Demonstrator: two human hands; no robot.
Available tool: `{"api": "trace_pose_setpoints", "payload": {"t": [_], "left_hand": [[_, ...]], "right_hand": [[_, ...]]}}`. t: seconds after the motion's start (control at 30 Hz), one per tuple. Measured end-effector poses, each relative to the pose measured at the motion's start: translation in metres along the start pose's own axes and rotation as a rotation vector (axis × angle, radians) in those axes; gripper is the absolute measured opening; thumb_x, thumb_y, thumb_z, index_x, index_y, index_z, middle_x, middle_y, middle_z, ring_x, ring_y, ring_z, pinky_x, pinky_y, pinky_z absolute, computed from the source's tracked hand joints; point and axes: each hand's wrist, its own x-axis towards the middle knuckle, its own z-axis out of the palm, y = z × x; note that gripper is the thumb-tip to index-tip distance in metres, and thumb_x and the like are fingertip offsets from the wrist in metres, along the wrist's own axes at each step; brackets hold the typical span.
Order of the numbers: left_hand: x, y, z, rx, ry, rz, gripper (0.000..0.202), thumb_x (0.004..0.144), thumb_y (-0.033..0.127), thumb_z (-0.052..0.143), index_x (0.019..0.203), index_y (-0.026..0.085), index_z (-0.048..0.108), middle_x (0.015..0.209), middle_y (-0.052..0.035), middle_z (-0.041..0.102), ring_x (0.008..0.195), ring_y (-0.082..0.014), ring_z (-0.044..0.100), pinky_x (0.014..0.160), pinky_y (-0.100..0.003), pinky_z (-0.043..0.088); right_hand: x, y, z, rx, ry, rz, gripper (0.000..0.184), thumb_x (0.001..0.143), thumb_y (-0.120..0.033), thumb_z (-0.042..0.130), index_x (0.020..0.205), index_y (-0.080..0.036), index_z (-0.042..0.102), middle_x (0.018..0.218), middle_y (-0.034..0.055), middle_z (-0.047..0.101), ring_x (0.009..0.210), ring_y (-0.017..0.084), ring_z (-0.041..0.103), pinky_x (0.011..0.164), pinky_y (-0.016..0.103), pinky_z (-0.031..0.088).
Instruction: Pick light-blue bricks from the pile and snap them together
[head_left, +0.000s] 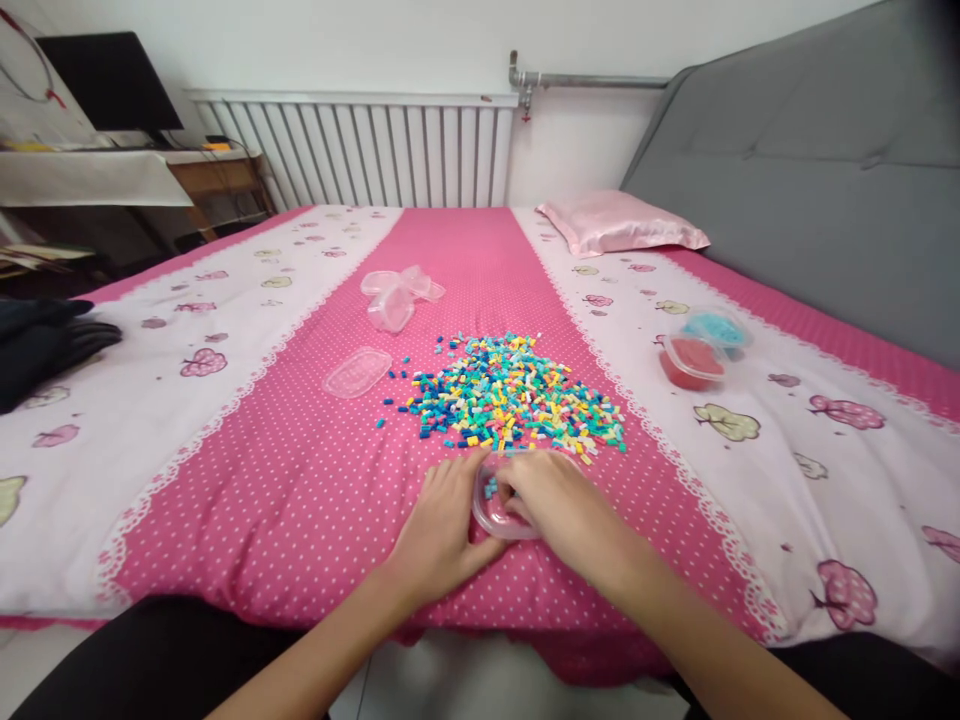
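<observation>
A clear plastic container (496, 526) stands on the pink bedspread close to my body. My left hand (444, 525) grips its left side, thumb at the near edge and fingers toward the far edge. My right hand (551, 500) reaches over the right rim with its fingers curled down inside; what they hold, if anything, is hidden. A few light-blue pieces (490, 488) show in the container. Just beyond both hands spreads a heap of small plastic pieces (517, 395) in blue, green, yellow, white and pink.
A clear lid (358, 372) lies left of the heap, with several clear containers (392, 306) behind it. To the right are a tub of red pieces (691, 365) and a tub of blue pieces (716, 330). A pink pillow (619, 224) lies at the back.
</observation>
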Motion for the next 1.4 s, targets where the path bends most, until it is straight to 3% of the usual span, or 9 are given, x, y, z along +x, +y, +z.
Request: {"api": "trace_pose_setpoints", "payload": {"t": [0.2, 0.43, 0.53, 0.77, 1.23, 1.4], "left_hand": [[0.0, 0.0, 0.001, -0.002, -0.006, 0.006, 0.078, 0.092, 0.043, 0.072, 0.154, 0.027, 0.027, 0.146, -0.0153, 0.057, 0.13, -0.0351, 0.058, 0.107, -0.054, 0.049], [0.0, 0.0, 0.001, -0.002, -0.009, 0.005, 0.083, 0.09, 0.039, 0.073, 0.156, 0.027, 0.023, 0.141, -0.0135, 0.06, 0.127, -0.0337, 0.06, 0.106, -0.053, 0.049], [0.001, 0.0, 0.001, -0.001, -0.012, 0.006, 0.084, 0.089, 0.038, 0.074, 0.155, 0.027, 0.023, 0.143, -0.0136, 0.058, 0.129, -0.0336, 0.059, 0.107, -0.053, 0.049], [0.001, 0.001, 0.0, -0.007, -0.015, 0.002, 0.08, 0.091, 0.041, 0.073, 0.155, 0.027, 0.026, 0.144, -0.0145, 0.058, 0.131, -0.0338, 0.059, 0.108, -0.053, 0.048], [0.002, 0.0, 0.001, -0.012, -0.023, 0.001, 0.082, 0.092, 0.041, 0.072, 0.157, 0.029, 0.024, 0.145, -0.0149, 0.058, 0.131, -0.0345, 0.059, 0.108, -0.055, 0.048], [0.001, -0.001, 0.001, -0.006, -0.022, 0.004, 0.082, 0.091, 0.041, 0.073, 0.156, 0.028, 0.025, 0.144, -0.0159, 0.058, 0.13, -0.0353, 0.059, 0.107, -0.055, 0.048]], "right_hand": [[0.006, 0.005, 0.006, -0.042, -0.043, -0.036, 0.02, 0.075, 0.0, 0.067, 0.073, -0.018, 0.074, 0.076, 0.0043, 0.074, 0.068, 0.015, 0.063, 0.063, 0.026, 0.037], [-0.003, 0.009, -0.015, -0.067, -0.01, -0.057, 0.018, 0.086, -0.005, 0.066, 0.084, -0.02, 0.077, 0.084, 0.0046, 0.074, 0.078, 0.017, 0.065, 0.069, 0.028, 0.037], [-0.004, 0.01, -0.013, -0.073, -0.015, -0.096, 0.019, 0.09, -0.009, 0.066, 0.088, -0.023, 0.08, 0.092, 0.0049, 0.074, 0.084, 0.017, 0.065, 0.07, 0.028, 0.037], [-0.004, 0.007, 0.001, -0.083, -0.041, -0.129, 0.018, 0.085, -0.008, 0.069, 0.083, -0.021, 0.082, 0.097, 0.0052, 0.073, 0.086, 0.018, 0.064, 0.07, 0.03, 0.035], [-0.007, -0.002, -0.012, -0.051, -0.111, -0.095, 0.022, 0.087, -0.006, 0.063, 0.082, -0.02, 0.079, 0.098, 0.0059, 0.074, 0.09, 0.019, 0.065, 0.072, 0.03, 0.037], [-0.01, -0.003, -0.014, -0.016, -0.135, -0.143, 0.022, 0.085, -0.006, 0.063, 0.08, -0.021, 0.079, 0.099, 0.004, 0.073, 0.089, 0.017, 0.064, 0.073, 0.03, 0.037]]}}
